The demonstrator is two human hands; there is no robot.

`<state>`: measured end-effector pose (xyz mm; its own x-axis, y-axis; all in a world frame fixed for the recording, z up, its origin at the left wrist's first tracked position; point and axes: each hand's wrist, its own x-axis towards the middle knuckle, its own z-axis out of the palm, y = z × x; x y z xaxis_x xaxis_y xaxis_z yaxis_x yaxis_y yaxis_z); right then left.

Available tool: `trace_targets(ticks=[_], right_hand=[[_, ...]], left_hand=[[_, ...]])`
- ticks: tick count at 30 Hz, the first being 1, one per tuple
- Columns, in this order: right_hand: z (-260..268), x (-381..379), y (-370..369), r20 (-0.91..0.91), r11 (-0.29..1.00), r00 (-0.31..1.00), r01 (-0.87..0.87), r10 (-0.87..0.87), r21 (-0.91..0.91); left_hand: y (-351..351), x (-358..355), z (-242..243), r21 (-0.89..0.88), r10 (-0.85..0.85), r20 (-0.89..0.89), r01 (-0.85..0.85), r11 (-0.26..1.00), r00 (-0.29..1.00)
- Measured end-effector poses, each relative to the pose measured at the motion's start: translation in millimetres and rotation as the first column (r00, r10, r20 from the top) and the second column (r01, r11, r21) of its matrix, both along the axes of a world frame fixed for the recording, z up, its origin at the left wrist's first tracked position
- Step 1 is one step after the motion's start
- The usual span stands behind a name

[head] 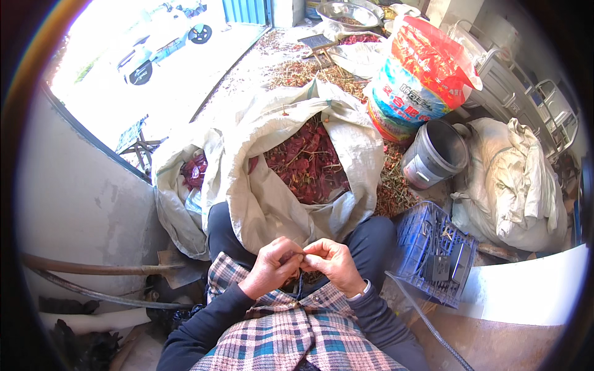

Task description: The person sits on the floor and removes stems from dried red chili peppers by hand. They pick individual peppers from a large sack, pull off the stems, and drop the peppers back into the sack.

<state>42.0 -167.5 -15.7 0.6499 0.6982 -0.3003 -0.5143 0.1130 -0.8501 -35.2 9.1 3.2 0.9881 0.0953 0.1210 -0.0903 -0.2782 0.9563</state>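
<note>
Over my lap, my left hand [273,266] and my right hand [332,263] meet at the fingertips. Between them they pinch a small dried chili pepper [286,256], mostly covered by the fingers. Just beyond my hands, between my knees, a large white woven sack [264,208] gapes with its rim rolled outward. Dark red dried chili peppers [308,162] with pale stems fill its mouth. To the left leans a smaller white woven sack [178,222], with glossy red chili peppers [195,171] inside.
At right stand a blue plastic crate [417,246], a grey bucket [434,155], a printed fertilizer sack [413,83] and bulging white sacks [515,181]. Stems [394,190] litter the floor. A shovel handle [102,266] lies at left. Farther back are a folding stool [320,42] and a metal basin [348,16].
</note>
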Motion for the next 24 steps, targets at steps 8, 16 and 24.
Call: trace_targets(ticks=[8,16,24], right_hand=[[-12.7,-9.5,8.4,-0.081,0.99,0.989,0.126,-0.121,0.059],[-11.0,-7.1,5.8,-0.273,0.976,0.959,0.13,-0.079,0.174],[-1.7,-6.2,4.7,-0.202,0.988,0.978,0.073,-0.045,0.134]], left_hand=[[-7.7,0.5,-0.4,0.228,0.01,0.171,-0.049,0.972,0.985],[-7.2,0.9,1.3,0.093,0.045,0.203,-0.065,0.994,0.978],[-7.1,-6.3,-1.8,-0.402,0.039,-0.112,-0.081,0.912,0.993]])
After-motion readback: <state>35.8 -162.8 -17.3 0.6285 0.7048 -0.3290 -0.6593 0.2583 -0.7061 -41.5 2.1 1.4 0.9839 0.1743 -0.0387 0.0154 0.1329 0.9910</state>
